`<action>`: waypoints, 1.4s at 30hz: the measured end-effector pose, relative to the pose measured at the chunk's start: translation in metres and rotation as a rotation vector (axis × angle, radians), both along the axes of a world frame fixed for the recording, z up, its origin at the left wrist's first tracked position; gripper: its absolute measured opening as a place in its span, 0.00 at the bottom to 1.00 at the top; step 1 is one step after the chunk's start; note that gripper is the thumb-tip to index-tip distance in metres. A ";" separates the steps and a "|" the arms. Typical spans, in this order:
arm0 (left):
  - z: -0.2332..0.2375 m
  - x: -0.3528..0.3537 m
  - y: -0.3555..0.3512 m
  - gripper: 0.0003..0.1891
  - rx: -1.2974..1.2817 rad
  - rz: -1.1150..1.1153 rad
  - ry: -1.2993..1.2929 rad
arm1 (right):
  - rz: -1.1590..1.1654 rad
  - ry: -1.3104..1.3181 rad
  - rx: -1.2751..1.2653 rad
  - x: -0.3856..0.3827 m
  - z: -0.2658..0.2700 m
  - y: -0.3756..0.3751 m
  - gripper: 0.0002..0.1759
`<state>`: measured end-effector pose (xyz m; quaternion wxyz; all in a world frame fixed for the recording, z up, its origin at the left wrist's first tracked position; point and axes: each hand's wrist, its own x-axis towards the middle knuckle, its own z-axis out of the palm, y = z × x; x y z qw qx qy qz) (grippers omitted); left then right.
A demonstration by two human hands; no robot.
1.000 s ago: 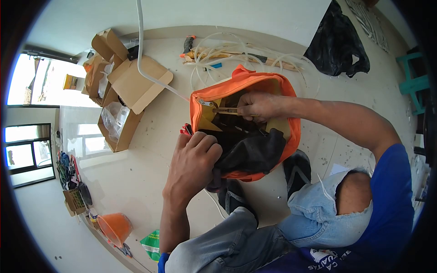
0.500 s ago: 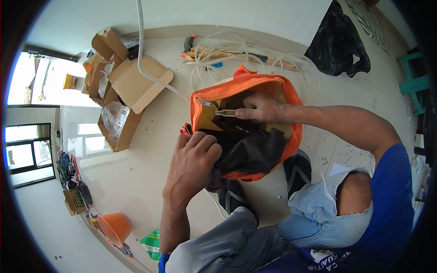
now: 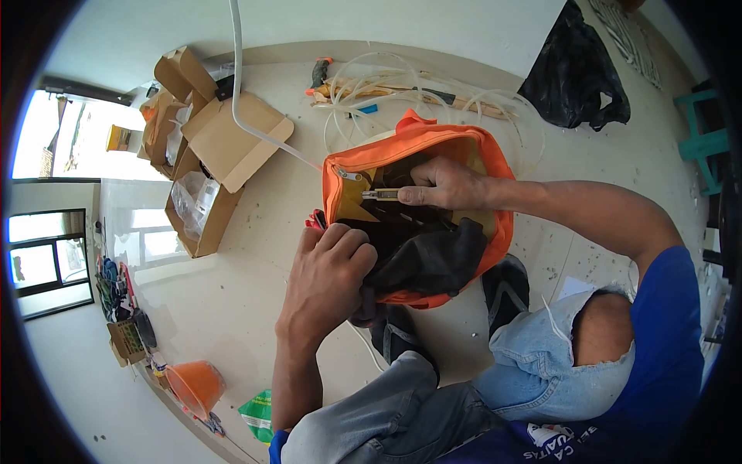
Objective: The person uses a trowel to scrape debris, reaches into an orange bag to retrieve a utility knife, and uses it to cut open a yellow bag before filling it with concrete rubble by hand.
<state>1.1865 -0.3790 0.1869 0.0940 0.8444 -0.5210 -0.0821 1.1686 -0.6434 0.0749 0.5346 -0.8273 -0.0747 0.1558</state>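
Observation:
An orange tool bag (image 3: 498,224) with a yellow lining gapes open between my knees, its zipper pull near the far left corner. My right hand (image 3: 444,184) reaches inside, thumb and fingers closed on a utility knife (image 3: 381,195) with a metal tip and a yellowish body. At the near left rim, my left hand (image 3: 331,259) is closed on the bag's edge. Dark cloth (image 3: 433,259) bulges out of the opening beside it. The deeper contents lie in shadow and I cannot make them out.
Coiled clear tubing (image 3: 348,100) and wood strips lie by the wall beyond the bag. Open cardboard boxes (image 3: 239,139) stand to the left, an orange bucket (image 3: 193,387) lower left. A black plastic bag (image 3: 576,77) and a green stool (image 3: 705,145) are at the right.
The utility knife in my right hand has shifted very slightly inside the bag. My left hand stays on the rim.

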 end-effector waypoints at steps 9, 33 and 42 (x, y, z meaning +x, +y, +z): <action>0.001 0.001 0.000 0.11 -0.007 -0.007 -0.008 | 0.113 -0.005 -0.102 0.005 0.019 0.007 0.18; 0.002 0.000 0.001 0.12 -0.001 0.019 0.017 | 0.009 0.022 0.065 -0.001 0.039 -0.005 0.12; 0.002 0.001 0.001 0.11 0.002 0.013 0.018 | 0.022 0.043 0.115 0.000 0.042 -0.007 0.15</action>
